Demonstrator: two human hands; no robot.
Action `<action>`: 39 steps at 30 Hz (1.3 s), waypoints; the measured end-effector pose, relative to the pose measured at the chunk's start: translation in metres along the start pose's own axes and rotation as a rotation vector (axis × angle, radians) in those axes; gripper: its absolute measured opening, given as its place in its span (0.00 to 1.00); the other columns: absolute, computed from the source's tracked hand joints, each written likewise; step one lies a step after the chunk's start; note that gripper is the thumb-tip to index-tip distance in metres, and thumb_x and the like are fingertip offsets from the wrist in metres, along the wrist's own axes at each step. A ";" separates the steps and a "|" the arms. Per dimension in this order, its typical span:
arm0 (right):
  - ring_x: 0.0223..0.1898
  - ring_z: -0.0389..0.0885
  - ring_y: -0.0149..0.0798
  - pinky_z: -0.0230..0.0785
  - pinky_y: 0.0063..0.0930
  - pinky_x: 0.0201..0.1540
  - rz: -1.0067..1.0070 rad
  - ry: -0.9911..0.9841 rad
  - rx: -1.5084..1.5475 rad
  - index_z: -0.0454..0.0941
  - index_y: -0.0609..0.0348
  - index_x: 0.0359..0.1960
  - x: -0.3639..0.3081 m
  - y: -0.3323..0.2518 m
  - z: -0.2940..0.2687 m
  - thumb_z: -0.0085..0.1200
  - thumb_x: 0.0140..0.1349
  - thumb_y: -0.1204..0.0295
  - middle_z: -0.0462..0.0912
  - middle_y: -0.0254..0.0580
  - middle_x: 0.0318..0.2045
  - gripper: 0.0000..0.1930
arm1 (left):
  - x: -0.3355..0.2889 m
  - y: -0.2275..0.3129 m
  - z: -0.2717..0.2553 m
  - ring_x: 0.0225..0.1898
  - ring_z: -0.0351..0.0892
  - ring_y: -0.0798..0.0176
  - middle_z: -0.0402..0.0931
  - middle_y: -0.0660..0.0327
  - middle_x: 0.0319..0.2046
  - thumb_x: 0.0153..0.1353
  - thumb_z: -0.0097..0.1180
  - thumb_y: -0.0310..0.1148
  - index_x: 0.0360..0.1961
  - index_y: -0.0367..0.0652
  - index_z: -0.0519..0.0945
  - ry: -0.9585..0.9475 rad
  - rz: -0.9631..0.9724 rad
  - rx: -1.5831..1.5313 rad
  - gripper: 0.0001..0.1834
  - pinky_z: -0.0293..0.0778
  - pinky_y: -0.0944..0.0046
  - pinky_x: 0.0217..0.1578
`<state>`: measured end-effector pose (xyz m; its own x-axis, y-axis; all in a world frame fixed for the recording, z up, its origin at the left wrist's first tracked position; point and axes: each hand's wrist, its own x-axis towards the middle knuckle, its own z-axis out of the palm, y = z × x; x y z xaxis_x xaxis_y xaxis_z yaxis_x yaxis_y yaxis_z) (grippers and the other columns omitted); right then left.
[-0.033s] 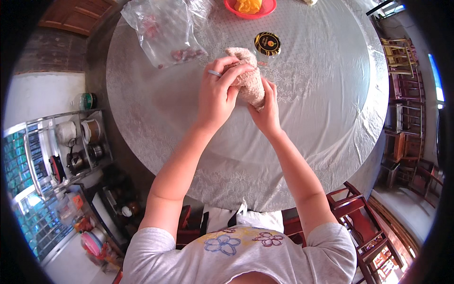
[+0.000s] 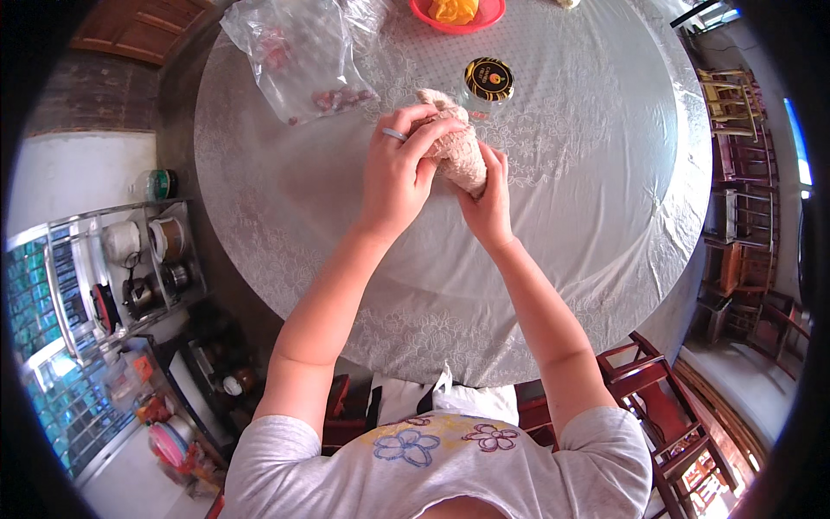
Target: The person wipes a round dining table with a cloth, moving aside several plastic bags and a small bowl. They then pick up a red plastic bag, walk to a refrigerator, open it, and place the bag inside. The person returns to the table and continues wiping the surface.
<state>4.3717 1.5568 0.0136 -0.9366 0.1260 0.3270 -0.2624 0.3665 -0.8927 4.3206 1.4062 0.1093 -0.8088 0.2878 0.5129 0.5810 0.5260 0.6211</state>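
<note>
Gripping the rolled beige terry-style cloth (image 2: 467, 164) with both hands, you're at a two-handed handling step, probably folding or bunching, though one view can't settle which. Left hand (image 2: 402, 169) has its fingers curled over the upper part, pale ring (image 2: 394, 134) showing; right hand (image 2: 490, 206) grips the lower end, thumb on the near side, fingers along the right flank. Cloth sits tilted between your hands, above the far half of the round plastic-covered bench (image 2: 562, 259); can't tell if it touches the cover, or if anything is wrapped inside. Just beyond it: clear tub with a black round lid (image 2: 489, 80). Clear plastic bag (image 2: 298, 56) with dark reddish pieces lies to the left; red basin (image 2: 467, 31) holding a yellow bag (image 2: 453, 10) sits at the far side. Next move, as I judge it, calls for a firm lower grip from your right while your left fingers adjust the loose top end, clear of the tub.
</note>
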 end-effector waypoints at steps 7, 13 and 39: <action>0.66 0.62 0.55 0.50 0.58 0.68 -0.046 -0.089 -0.583 0.75 0.42 0.60 -0.006 0.016 -0.067 0.56 0.44 0.82 0.68 0.43 0.62 0.35 | -0.046 -0.042 0.031 0.59 0.69 0.51 0.73 0.62 0.56 0.49 0.61 0.21 0.52 0.58 0.82 -0.200 0.029 0.157 0.28 0.65 0.51 0.60; 0.68 0.61 0.51 0.40 0.64 0.70 0.033 -0.382 -0.633 0.79 0.36 0.57 -0.067 0.048 -0.072 0.59 0.49 0.72 0.72 0.32 0.61 0.29 | -0.124 -0.046 0.077 0.64 0.63 0.53 0.70 0.67 0.60 0.51 0.68 0.35 0.55 0.66 0.80 -0.390 -0.048 0.300 0.27 0.57 0.45 0.63; 0.47 0.72 0.45 0.59 0.50 0.54 0.060 -0.418 -0.488 0.85 0.46 0.44 -0.117 -0.074 0.101 0.59 0.50 0.75 0.77 0.33 0.43 0.17 | -0.168 -0.153 -0.123 0.51 0.74 0.56 0.76 0.64 0.46 0.46 0.64 0.23 0.46 0.57 0.83 -0.601 0.026 -0.006 0.23 0.73 0.54 0.51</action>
<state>4.4768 1.4215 0.0102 -0.9837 -0.1743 0.0449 -0.1633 0.7594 -0.6297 4.3786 1.1795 0.0011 -0.7032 0.7033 0.1041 0.6000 0.5086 0.6175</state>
